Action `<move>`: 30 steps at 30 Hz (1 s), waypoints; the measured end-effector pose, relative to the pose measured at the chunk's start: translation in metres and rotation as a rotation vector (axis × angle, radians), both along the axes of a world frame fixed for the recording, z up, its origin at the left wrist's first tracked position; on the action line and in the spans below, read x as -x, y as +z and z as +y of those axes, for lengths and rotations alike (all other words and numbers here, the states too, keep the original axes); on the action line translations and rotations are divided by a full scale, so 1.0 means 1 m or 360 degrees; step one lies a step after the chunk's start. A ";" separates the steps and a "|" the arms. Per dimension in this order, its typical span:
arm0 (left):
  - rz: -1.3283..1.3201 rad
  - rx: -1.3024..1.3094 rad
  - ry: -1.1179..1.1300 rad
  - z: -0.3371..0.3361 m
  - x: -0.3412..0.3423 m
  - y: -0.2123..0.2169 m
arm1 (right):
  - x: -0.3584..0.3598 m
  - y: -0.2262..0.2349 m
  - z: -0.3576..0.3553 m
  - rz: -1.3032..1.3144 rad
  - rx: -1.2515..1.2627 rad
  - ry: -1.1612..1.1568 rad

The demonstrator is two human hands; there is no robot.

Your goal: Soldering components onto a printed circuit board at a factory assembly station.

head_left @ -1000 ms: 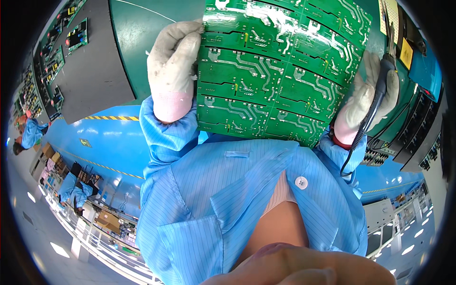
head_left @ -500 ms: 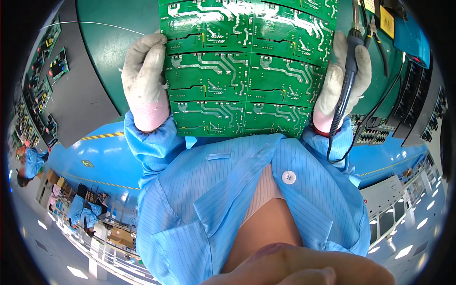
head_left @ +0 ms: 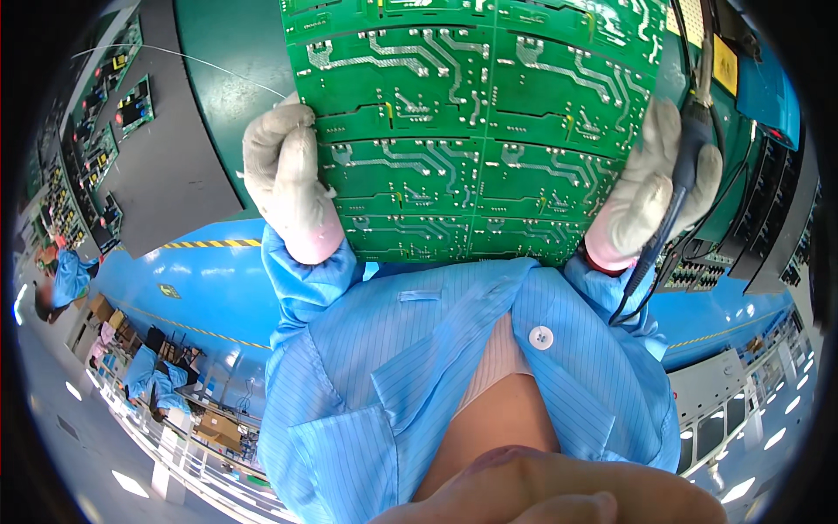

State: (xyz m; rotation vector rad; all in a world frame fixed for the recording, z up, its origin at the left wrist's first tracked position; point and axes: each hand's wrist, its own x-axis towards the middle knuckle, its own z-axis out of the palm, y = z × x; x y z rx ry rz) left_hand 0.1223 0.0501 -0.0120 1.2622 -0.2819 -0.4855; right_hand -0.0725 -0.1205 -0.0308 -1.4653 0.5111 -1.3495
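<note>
A large green circuit board panel (head_left: 406, 127), solder side up, spans the space in front of my chest, its far end cut off by the upper edge. My gloved left hand (head_left: 288, 179) grips its left edge with curled fingers; a thin solder wire (head_left: 205, 63) runs out leftward from those fingers. Along the right edge, my gloved right hand (head_left: 659, 188) steadies the panel and keeps a dark-handled soldering iron (head_left: 685, 166) between its fingers. The iron points away from me, its cable trailing down by my sleeve.
Beneath lies a green work mat (head_left: 227, 83). Populated boards (head_left: 135, 105) sit on a dark surface at left. On the right are a yellow sponge (head_left: 724, 65), a blue box-shaped device (head_left: 768, 96) and black racks (head_left: 759, 196). Other people in blue work far left.
The panel has come nearer to me and shifted right, tilting a little. Both hands moved with it, and the right hand's fingers are spread more around the soldering iron.
</note>
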 end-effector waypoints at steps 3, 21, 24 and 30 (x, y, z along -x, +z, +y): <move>-0.0023 0.0117 0.0007 0.002 0.003 0.002 | 0.008 0.006 0.004 -0.0112 -0.0042 0.0055; -0.0022 0.0313 -0.0006 0.006 0.007 -0.002 | 0.006 0.013 0.014 -0.0390 -0.0145 0.0067; 0.0024 0.0344 -0.0011 0.005 0.006 -0.002 | 0.006 0.017 0.015 -0.0384 -0.0152 0.0043; 0.0038 0.0243 -0.0057 0.015 0.001 -0.008 | 0.005 0.022 0.017 -0.0251 -0.0074 -0.0013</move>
